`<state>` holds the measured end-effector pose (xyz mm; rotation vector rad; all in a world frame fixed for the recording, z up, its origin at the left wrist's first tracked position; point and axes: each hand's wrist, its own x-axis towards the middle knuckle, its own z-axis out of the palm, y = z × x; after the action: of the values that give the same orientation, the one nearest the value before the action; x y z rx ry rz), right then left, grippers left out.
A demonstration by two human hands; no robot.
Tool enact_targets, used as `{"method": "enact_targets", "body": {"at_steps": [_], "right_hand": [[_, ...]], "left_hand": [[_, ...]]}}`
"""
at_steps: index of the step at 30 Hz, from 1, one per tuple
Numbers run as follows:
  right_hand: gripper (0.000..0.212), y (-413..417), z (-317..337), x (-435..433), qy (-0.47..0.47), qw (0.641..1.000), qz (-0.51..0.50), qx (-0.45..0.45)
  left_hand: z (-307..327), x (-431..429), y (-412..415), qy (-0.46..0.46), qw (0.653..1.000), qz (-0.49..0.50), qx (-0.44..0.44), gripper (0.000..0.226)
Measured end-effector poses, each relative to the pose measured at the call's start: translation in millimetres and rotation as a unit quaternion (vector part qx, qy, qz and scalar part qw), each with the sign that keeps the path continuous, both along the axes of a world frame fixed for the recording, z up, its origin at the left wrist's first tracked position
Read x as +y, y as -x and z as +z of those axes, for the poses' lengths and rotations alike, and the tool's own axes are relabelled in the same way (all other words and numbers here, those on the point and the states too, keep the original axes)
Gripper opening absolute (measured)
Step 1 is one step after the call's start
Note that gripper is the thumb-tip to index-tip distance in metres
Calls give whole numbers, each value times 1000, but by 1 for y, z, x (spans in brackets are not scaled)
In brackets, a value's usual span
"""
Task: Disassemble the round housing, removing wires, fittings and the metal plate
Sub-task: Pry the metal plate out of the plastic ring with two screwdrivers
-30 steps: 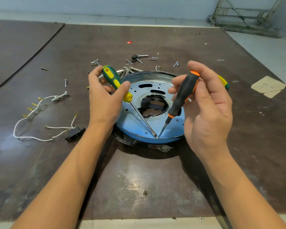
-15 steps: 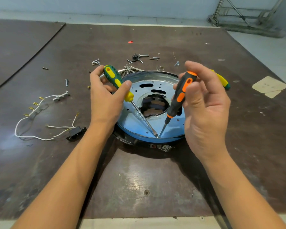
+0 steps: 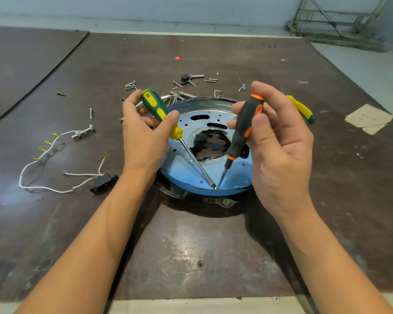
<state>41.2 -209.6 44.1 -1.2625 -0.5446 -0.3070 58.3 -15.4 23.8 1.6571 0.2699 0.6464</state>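
Round housing [image 3: 220, 201] is seen lying flat near the middle of the desk [image 3: 191, 245], with the metal plate [image 3: 186, 171] seated in its top. At the plate's near rim the tips of two screwdrivers are met at one spot, just where they were set a second ago. Only the black-and-orange screwdriver [image 3: 243, 132] has been rolled between the fingers and brought a little more upright. From this it is judged that the plate's edge is being worked loose and that the plate is not yet freed. That tool is pinched by the thumb and fingertips of the right hand [image 3: 279, 155], above the housing's right side. The green-and-yellow screwdriver [image 3: 157, 105] is gripped in the left hand [image 3: 143, 141], over the left rim. Neither hand appears to be touching the housing itself. Toward the left edge, white wires [image 3: 45, 189] already removed are laid out. Behind the housing, loose screws [image 3: 131, 85] are scattered.
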Motion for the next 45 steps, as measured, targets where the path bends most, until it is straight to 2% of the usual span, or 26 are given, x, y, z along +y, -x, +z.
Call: {"method": "enact_targets", "body": {"at_steps": [3,8,14,19,26,28,31,36,39,42,45], "right_hand": [[27,3,3,-1,-49,998,30,41],[27,4,6,4,-5,1000,-7,-7],[29,2,3,-2,-33,999,24,27],[28,4,6,5,-7,1000,-23,-7],[26,2,5,1,-35,998,25,47],[22,4,7,3,-25,999,16,35],[28,2,5,3,2,1000,1,14],[29,2,5,-1,-41,997,39,61],[20,2,6,2,-20,999,11,44],[23,1,4,2,5,1000,-8,21],[27,1,4,0,-21,999,10,46]], "left_hand": [[0,0,0,0,1000,5,2,68],[1,0,0,3,1000,2,-3,67],[-1,-1,0,0,1000,7,-3,70],[-1,1,-1,7,1000,5,-1,72],[-1,1,0,14,1000,6,1,71],[-1,1,-1,10,1000,2,2,72],[-2,1,-1,9,1000,3,0,72],[-2,1,-1,8,1000,4,1,72],[-2,1,-1,6,1000,2,2,72],[-1,1,0,8,1000,2,3,73],[-2,1,0,11,1000,3,6,72]]}}
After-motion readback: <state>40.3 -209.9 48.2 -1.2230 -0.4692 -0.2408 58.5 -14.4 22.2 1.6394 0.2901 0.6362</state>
